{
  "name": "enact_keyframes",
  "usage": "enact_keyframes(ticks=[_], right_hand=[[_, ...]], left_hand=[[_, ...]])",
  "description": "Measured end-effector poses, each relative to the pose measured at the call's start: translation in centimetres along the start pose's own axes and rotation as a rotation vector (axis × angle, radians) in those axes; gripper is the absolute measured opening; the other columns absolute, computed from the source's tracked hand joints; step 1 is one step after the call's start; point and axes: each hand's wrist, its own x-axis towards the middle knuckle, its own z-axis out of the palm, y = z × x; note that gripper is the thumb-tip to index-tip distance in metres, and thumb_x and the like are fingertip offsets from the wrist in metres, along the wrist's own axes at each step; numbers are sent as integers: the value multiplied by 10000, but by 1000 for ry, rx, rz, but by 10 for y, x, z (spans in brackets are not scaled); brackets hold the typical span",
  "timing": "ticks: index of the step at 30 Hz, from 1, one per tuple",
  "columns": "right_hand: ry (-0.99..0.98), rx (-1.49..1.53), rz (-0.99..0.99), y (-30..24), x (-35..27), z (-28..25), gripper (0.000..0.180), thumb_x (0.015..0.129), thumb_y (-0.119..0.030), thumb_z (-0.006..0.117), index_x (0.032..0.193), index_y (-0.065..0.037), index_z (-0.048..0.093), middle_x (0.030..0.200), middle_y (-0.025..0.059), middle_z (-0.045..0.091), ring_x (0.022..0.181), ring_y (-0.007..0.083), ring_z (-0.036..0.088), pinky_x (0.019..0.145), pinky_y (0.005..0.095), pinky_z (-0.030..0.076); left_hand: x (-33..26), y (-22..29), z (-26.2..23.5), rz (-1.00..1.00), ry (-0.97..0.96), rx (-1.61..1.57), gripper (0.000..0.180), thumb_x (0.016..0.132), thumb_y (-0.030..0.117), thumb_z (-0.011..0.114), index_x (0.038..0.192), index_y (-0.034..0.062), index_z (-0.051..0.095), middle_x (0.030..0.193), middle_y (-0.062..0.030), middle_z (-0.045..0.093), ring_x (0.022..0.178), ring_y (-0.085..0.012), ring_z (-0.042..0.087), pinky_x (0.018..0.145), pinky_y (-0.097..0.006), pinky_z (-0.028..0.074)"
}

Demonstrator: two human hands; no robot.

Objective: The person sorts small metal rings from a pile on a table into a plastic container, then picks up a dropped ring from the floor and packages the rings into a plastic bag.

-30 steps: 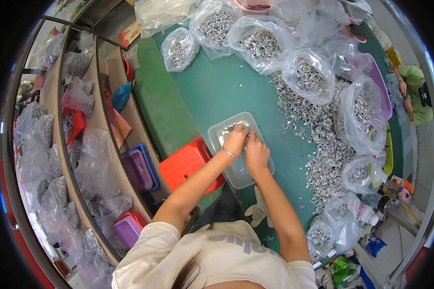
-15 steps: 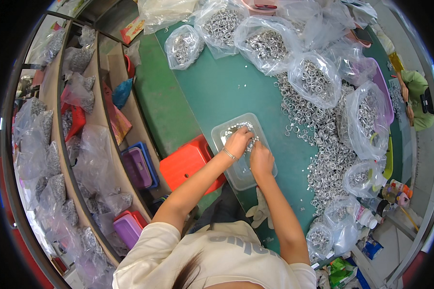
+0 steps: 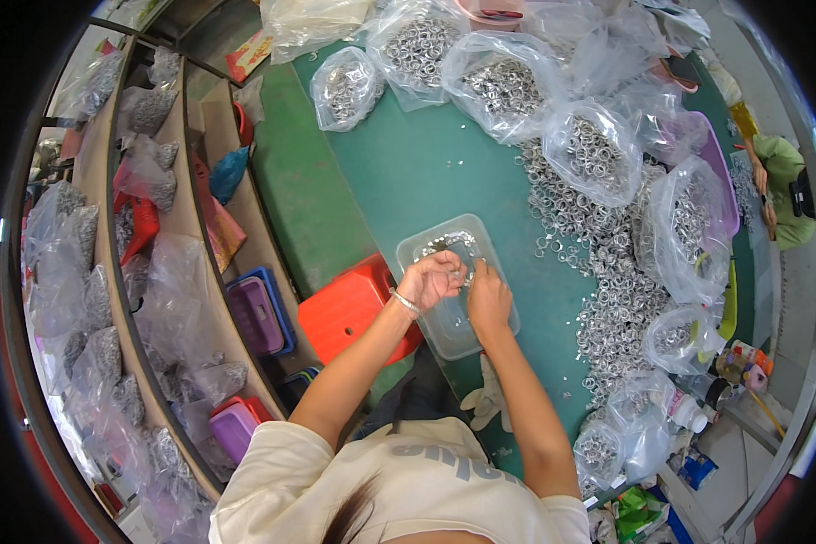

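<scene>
A clear plastic tub [image 3: 414, 243] on the green table holds small silvery metal pieces [image 3: 458, 239] at its far end. Over its left side, my left hand [image 3: 432, 278] is turned partly palm up with its fingers curled in; whatever lies in them is too small to make out. My right hand [image 3: 490, 301] is above the tub's right side, fingers closed and pointing away from me. Its fingertips come close to those of the left hand, and anything between them is hidden. A pale glove [image 3: 487, 401] lies below the tub, by my right forearm.
A large heap of metal rings [image 3: 621, 299] spreads over the table's right side, with clear bags of rings [image 3: 594, 150] around it. A red stool [image 3: 349, 308] stands left of the tub. Shelves [image 3: 177, 218] with bags and bins line the left. Another person [image 3: 780, 190] is at far right.
My left hand has drawn back a little to the left and rolled over, so its palm now shows. My right hand has stayed nearly in place over the tub.
</scene>
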Motion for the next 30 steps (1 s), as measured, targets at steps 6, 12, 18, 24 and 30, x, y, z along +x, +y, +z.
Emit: enact_keyframes(ticks=[6,12,18,24,30], right_hand=[[-59,-231,-26,-4,7,6,93,800,-76,520,884,-44,498,838,129,595,684,259,645,556,343,525],[-89,-278,58,-2,9,13,72,826,-77,469,878,-30,485,829,129,600,670,268,647,552,344,529],[-111,-294,127,-8,9,10,77,837,-82,451,875,-23,482,823,148,604,680,284,650,557,354,534],[-129,-329,132,-10,14,12,82,837,-89,451,860,-21,491,807,158,612,673,273,653,556,347,537],[-152,-344,159,-1,7,8,80,827,-88,472,876,-30,496,810,149,618,698,263,655,570,350,535]], left_hand=[[7,-10,0,56,435,459,87,810,73,516,838,11,571,733,-38,471,617,-119,445,475,-226,336],[31,-25,0,597,764,1675,149,800,93,562,930,35,606,881,-168,547,740,-368,556,650,-428,452],[47,-21,3,500,790,1802,144,783,128,588,897,52,632,855,-150,572,744,-361,575,641,-435,466],[54,-20,-1,533,827,1794,113,768,135,605,830,46,636,815,-160,584,723,-356,574,624,-425,466],[40,-14,10,197,569,598,111,716,78,610,803,13,591,633,-53,525,546,-193,500,500,-333,417]])
